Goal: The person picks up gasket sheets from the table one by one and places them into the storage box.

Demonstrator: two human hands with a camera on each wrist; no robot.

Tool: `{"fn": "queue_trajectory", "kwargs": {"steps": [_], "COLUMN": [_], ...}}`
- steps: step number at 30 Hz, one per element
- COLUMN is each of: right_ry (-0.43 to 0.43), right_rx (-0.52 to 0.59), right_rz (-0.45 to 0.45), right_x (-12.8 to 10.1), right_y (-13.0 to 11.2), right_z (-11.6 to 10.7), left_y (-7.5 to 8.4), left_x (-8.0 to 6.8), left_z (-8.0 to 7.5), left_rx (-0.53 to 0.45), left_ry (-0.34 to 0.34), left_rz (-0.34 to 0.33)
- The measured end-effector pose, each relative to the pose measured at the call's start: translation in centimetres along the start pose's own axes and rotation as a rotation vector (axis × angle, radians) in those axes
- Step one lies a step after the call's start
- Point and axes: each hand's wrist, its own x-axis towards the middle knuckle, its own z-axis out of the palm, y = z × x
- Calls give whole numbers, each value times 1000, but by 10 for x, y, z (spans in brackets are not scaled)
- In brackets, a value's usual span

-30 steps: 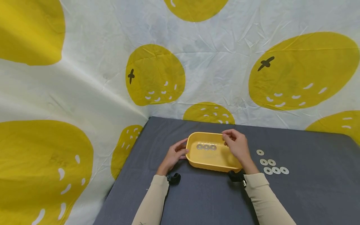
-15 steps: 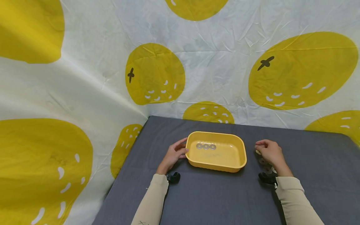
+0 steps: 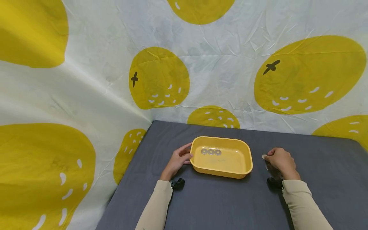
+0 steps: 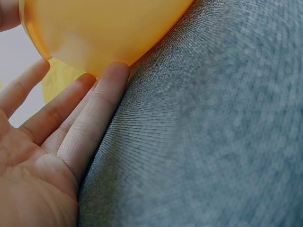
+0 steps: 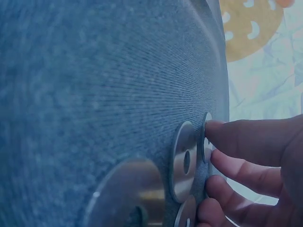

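Washer [image 3: 264, 157] at the far end of the loose group lies flat on the grey cloth-covered table [image 3: 218, 204], at about 3 o'clock from the yellow plastic tray [image 3: 249, 159] and just beside the right hand's fingertips [image 5: 222, 130]. A thin flat disc on cloth is best raised by tipping one edge up with a fingertip and then pinching it, rather than clawing at it from above; sliding it clear of its neighbours [image 5: 183, 161] first would, by this reading, keep them from being dragged along. The right hand [image 3: 280, 161] has its fingers curled, with thumb and forefinger closing on the washer's rim in the wrist view, so the pinch looks begun but the disc is not lifted. Three washers [image 3: 211, 151] sit in a row inside the tray, toward its 11 o'clock corner. The left hand [image 3: 178, 159] rests at the tray's 9 o'clock side, fingers straight and lightly spread, fingertips [image 4: 111, 78] touching its outer wall and holding nothing.
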Motion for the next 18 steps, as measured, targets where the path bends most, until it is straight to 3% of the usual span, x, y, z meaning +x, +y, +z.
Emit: {"fn": "queue_trajectory", "kwargs": {"steps": [18], "right_ry": [-21], "right_rx": [-38], "right_rz": [26], "right_x": [9], "right_y": [-4], "right_z": [2], "left_y": [3], "left_x": [1], "left_z": [0], "left_rx": [-34], "left_ry": [1], "left_rz": [-11]}}
